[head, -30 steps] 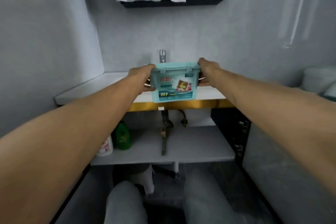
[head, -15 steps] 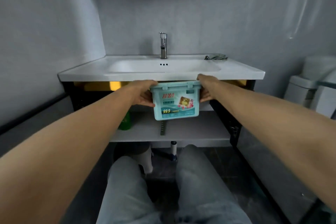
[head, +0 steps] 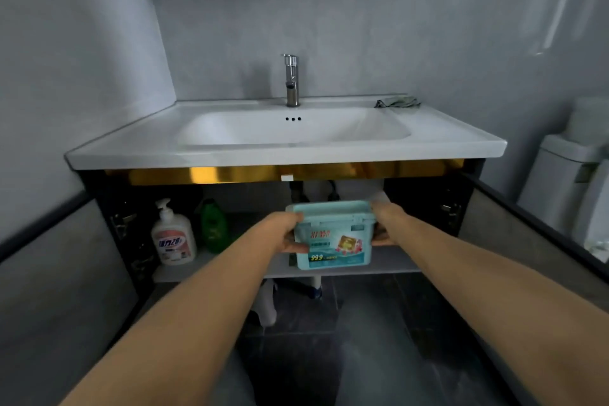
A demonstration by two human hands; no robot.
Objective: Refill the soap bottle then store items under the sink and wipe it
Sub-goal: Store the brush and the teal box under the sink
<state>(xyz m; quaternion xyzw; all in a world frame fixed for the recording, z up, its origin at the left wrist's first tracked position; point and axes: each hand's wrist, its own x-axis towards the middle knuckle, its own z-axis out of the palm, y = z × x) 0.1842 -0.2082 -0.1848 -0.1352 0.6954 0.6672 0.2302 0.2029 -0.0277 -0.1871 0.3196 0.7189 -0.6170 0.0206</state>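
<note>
1. A white sink (head: 286, 155) tops an open cabinet (head: 428, 204); its shelf (head: 398, 262) carries a pump soap bottle (head: 173, 237) at left.
2. A teal lidded box (head: 333, 241) is upright at the shelf's near edge, long axis left-right, printed label facing near.
3. The left hand (head: 283, 236) and right hand (head: 384, 224) grasp its ends, fingers curled round.

Teal box (head: 333, 236) of plastic, lid clipped on, printed label facing the camera with "99.9" in yellow. Held upright and near level, left hand (head: 283, 234) gripping one short end, right hand (head: 384, 224) the other. Positioned at the front of the shelf (head: 395, 260) under the sink (head: 230, 155), below the pipes; contact with the shelf not discernible.

White soap bottle (head: 173, 236) with pump top and pink label, upright at the shelf's left end. Green bottle (head: 215, 224) just beside it, further back, upright.

Grey-green cloth (head: 397, 102) crumpled on the sink's back right corner.
</note>
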